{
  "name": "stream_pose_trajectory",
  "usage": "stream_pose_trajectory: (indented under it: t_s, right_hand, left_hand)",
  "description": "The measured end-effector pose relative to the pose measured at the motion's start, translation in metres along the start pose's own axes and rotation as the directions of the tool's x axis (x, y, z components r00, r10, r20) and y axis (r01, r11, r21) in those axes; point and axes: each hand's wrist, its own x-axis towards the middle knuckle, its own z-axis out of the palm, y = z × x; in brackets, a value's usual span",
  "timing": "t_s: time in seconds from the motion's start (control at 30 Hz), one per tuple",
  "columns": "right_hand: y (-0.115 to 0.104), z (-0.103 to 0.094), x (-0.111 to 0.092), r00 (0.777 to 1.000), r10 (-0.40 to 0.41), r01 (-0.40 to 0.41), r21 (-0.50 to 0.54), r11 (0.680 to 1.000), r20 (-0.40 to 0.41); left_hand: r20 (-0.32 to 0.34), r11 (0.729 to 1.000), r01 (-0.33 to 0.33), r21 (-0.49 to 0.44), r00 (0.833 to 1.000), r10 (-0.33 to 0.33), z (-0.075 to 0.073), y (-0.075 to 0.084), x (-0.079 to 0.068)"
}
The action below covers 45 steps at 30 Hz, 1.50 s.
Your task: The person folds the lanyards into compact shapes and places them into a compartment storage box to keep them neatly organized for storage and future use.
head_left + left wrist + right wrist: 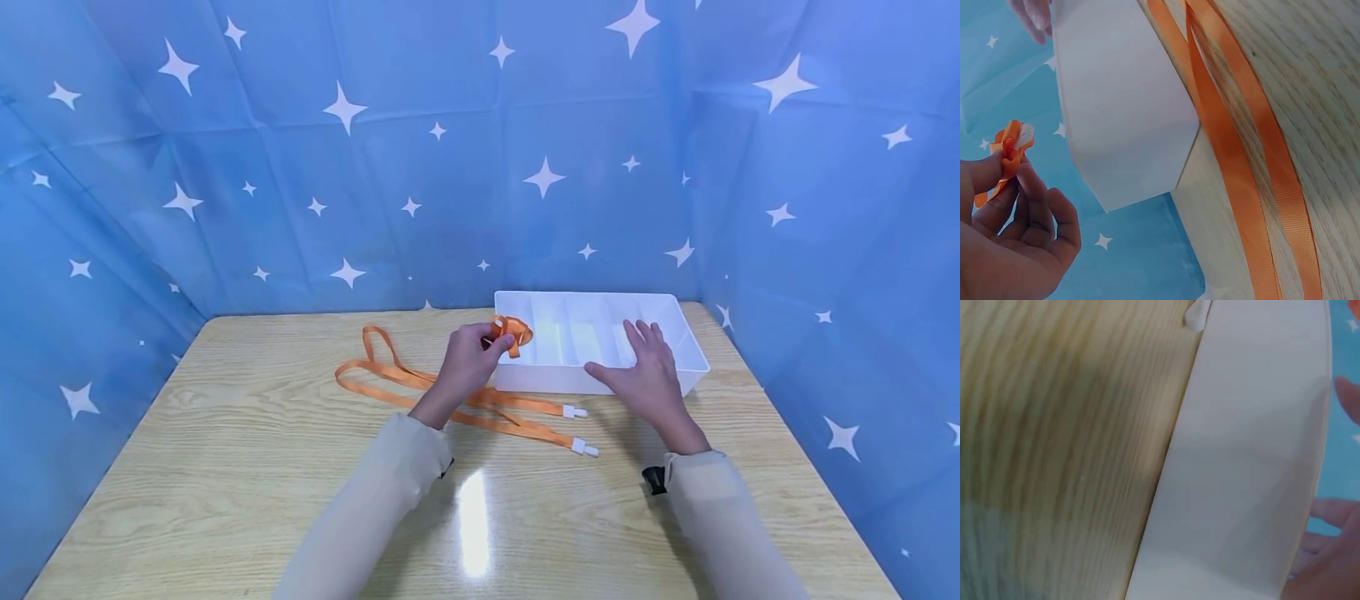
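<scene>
bundled strap (514, 327) noted at the left end of the box (570, 379), pinched by the left hand (472, 357), right hand (647, 377) spread and holding nothing; judged light, limp, slightly slick, best gripped across its folds.

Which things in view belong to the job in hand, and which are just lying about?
Seemingly part of the job:
- orange bundle, pinched in the left hand
- white divided tray, with the right hand over it
- loose orange straps with white clips, probably

Apparently just setting:
- wooden table
- starry blue curtain
</scene>
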Motion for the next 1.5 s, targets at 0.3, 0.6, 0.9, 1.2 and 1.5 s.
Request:
stream_pose_trajectory:
  t_s: [0.3,0.6,0.9,1.2,1.5]
  right_hand:
    - [0.007,0.001,-0.001,0.999,-0.035,0.035,0.0,0.999,0.02]
    - [0.009,0.007,0.0,0.999,-0.053,0.053,-0.008,0.999,-0.002]
    - [0.011,0.007,-0.001,0.998,-0.058,0.058,0.0,0.998,0.009]
    - [0.012,0.007,-0.001,0.998,-0.055,0.055,-0.02,0.998,0.022]
    - [0.013,0.006,0.0,0.998,-0.05,0.05,-0.018,0.999,0.031]
  left_hand:
    - [0.05,0.995,0.054,0.083,0.997,-0.058,0.009,-0.004,0.009]
    - [0.064,0.983,0.103,0.151,0.991,-0.114,0.017,-0.009,0.015]
    - [0.078,0.953,0.126,0.275,0.985,-0.153,0.023,-0.005,0.02]
    - [0.059,0.872,0.125,0.473,0.983,-0.173,0.03,0.005,0.029]
    - [0.026,0.783,0.117,0.611,0.986,-0.167,0.038,0.008,0.034]
